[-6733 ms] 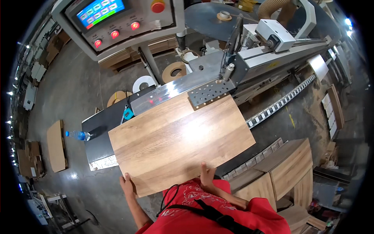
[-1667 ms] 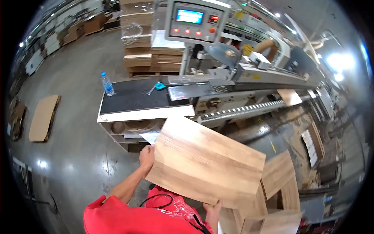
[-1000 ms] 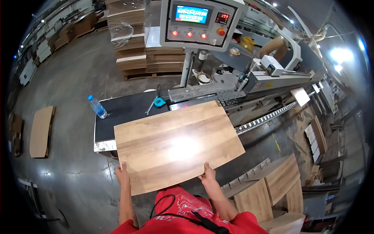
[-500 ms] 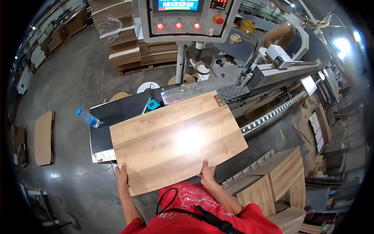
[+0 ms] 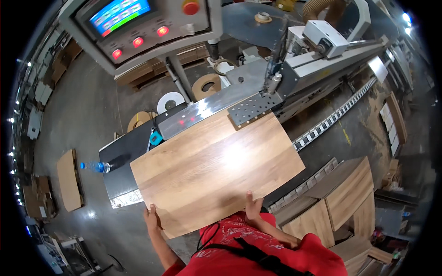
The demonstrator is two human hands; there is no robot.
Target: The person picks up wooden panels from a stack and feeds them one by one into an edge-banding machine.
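Note:
A rectangular wood-grain panel (image 5: pixel 198 184) lies flat across the machine's black bed in front of me, bright with a light's glare. Its far edge runs along a metal guide rail (image 5: pixel 202 112), and part of that edge is covered by a perforated metal plate (image 5: pixel 253 109). My left hand (image 5: pixel 153 220) grips the panel's near left corner, thumb on top and fingers partly hidden below. At the near edge, right of its middle, my right hand (image 5: pixel 252 207) holds on with the thumb up and its other fingers mostly out of sight.
A control panel (image 5: pixel 138 32) with a lit screen and red buttons hangs at upper left. On the black bed (image 5: pixel 122 170) are a water bottle (image 5: pixel 95 167) and a teal tape measure (image 5: pixel 156 137). Wood-grain panels (image 5: pixel 313 221) are stacked at right, beside a roller track (image 5: pixel 340 110).
The panel has slid farther under the perforated plate, both hands moving with it and keeping hold. My view has shifted and tilted, with the control panel now farther left.

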